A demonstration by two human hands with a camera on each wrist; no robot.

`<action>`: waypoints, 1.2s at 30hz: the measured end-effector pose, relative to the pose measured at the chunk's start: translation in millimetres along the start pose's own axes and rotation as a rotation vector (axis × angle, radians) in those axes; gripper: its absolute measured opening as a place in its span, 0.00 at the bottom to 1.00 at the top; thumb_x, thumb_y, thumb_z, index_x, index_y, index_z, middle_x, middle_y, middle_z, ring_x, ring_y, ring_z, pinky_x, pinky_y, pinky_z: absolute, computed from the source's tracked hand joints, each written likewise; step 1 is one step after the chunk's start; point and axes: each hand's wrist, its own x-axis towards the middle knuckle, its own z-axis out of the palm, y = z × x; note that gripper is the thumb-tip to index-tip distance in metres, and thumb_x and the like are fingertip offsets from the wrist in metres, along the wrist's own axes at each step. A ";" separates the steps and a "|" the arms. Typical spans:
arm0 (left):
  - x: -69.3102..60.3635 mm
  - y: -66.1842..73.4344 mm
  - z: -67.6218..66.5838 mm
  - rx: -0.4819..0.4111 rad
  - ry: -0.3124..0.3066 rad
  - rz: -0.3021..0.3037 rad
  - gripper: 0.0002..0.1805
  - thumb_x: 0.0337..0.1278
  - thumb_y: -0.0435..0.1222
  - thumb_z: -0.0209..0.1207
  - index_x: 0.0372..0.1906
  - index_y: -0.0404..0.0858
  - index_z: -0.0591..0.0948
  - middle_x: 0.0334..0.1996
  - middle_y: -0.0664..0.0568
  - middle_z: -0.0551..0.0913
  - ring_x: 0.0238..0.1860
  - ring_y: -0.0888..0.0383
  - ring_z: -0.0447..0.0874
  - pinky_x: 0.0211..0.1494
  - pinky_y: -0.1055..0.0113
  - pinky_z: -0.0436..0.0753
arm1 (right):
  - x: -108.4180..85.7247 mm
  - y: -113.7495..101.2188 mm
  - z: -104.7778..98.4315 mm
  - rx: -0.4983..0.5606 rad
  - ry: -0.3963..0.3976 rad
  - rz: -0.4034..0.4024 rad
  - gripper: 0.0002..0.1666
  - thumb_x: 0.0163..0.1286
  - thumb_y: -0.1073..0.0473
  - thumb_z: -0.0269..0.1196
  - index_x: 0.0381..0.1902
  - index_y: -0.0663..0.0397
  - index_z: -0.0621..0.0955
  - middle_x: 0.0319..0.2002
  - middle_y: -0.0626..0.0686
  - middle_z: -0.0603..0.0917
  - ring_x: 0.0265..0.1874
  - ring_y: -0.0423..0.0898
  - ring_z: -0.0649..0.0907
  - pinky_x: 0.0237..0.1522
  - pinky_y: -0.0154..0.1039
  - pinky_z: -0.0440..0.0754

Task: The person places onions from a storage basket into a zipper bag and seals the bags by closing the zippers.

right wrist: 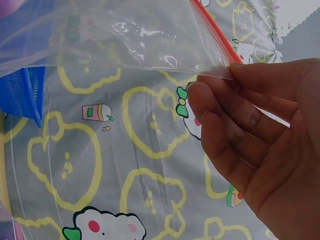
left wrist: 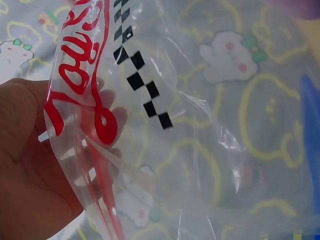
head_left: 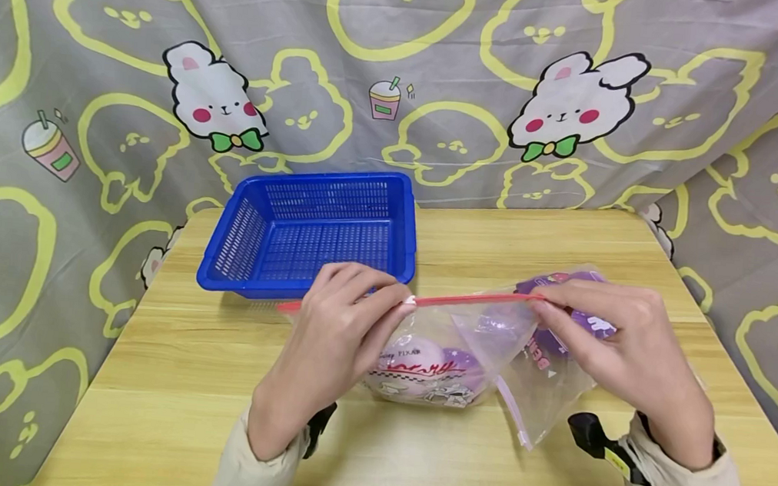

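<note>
A clear zip bag (head_left: 436, 378) with a red zip strip, red lettering and a checkered print holds lilac and pink things. My left hand (head_left: 335, 339) pinches the red strip at its small white slider (head_left: 410, 300). In the left wrist view, fingers show through the clear plastic (left wrist: 165, 165). Between thumb and forefinger, my right hand (head_left: 616, 344) grips the strip's right end, seen also in the right wrist view as the red edge (right wrist: 217, 32). Behind and below that hand lies a second clear bag (head_left: 542, 403) with a lilac zip and purple print.
A blue plastic basket (head_left: 304, 293) with slotted walls stands at the back left of the wooden table (head_left: 159, 408). A grey curtain (head_left: 450, 17) with yellow outlines and rabbit faces hangs behind the table and along its sides.
</note>
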 end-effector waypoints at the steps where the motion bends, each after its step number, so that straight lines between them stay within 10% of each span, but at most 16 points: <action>1: 0.0 -0.5 0.1 0.000 -0.001 -0.002 0.07 0.67 0.37 0.61 0.39 0.40 0.88 0.39 0.53 0.86 0.44 0.56 0.81 0.55 0.58 0.73 | -0.1 0.2 -0.1 -0.004 -0.001 0.002 0.07 0.56 0.69 0.71 0.34 0.56 0.90 0.32 0.51 0.89 0.36 0.32 0.84 0.40 0.21 0.77; 36: -1.1 -19.1 -0.5 0.012 -0.016 -0.068 0.07 0.65 0.36 0.63 0.41 0.38 0.88 0.37 0.51 0.87 0.42 0.56 0.83 0.54 0.59 0.74 | -1.9 20.6 -1.9 -0.080 0.006 0.123 0.16 0.49 0.76 0.72 0.35 0.55 0.90 0.34 0.51 0.90 0.40 0.22 0.82 0.41 0.19 0.77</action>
